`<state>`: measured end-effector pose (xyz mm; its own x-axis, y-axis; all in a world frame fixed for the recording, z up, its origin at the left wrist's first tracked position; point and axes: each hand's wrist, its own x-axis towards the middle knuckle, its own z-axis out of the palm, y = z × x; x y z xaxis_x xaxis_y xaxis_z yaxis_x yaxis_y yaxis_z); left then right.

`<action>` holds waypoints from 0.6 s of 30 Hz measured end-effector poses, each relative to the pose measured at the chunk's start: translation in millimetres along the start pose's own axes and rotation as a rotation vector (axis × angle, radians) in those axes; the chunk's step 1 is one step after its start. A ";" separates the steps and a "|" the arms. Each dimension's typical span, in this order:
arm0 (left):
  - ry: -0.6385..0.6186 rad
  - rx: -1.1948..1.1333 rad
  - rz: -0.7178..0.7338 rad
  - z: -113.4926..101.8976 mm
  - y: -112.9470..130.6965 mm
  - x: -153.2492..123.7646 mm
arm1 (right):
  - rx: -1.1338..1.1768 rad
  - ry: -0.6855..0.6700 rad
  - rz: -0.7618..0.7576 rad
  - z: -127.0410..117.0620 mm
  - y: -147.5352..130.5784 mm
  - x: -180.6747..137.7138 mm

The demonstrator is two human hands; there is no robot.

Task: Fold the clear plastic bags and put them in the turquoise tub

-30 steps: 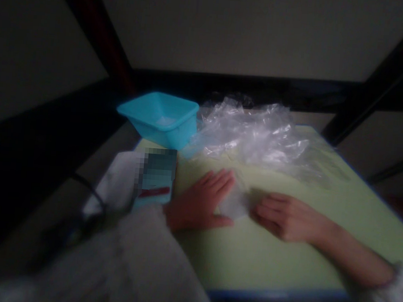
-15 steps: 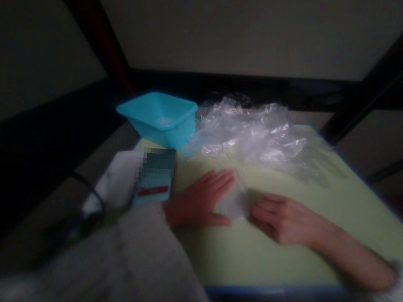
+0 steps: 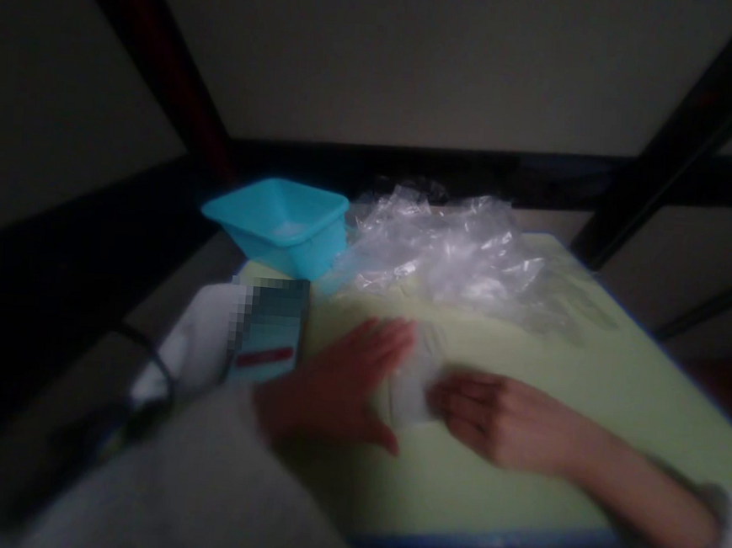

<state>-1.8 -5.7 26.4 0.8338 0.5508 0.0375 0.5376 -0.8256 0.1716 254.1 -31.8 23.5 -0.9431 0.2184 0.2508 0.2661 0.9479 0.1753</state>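
Observation:
A small clear plastic bag lies flat on the pale green tabletop between my two hands. My left hand is blurred; its fingers are stretched out with the thumb apart, and the fingertips reach the bag's left edge. On the other side, my right hand has its fingers bent and pressed together at the bag's right edge. Its fingertips are smeared and their grip is partly hidden. Behind the hands lies a loose heap of clear plastic bags.
A turquoise plastic basin with something pale inside stands at the back left. Nearer is a phone-like flat object, partly pixelated, beside a white bundle and a dark cable. Blue edging runs along the table.
My right hand has moved left over the bag's right edge. My left hand has drawn back slightly toward the lower left, showing more of the bag. The view has shifted a little.

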 end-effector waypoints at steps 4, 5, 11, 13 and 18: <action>-0.042 -0.083 0.115 -2.7 27.4 -9.6 | 0.003 0.002 0.003 1.3 -0.3 -0.1; -0.059 -0.096 0.118 -1.1 30.7 -11.0 | 0.000 0.005 0.002 1.4 -0.4 -0.1; -0.093 -0.048 0.019 3.4 16.2 -16.1 | 0.024 0.015 0.014 2.1 -1.1 -2.9; -0.054 -0.013 -0.001 0.9 8.2 -17.7 | 0.032 0.022 0.010 3.4 -0.7 -4.4; 0.136 0.032 0.154 2.5 3.0 -19.5 | 0.093 0.039 0.044 5.9 1.5 -4.3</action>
<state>-16.1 -19.2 23.7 0.8829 0.4276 0.1939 0.4108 -0.9035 0.1220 257.4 -30.0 17.1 -0.9219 0.2531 0.2931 0.2860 0.9553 0.0744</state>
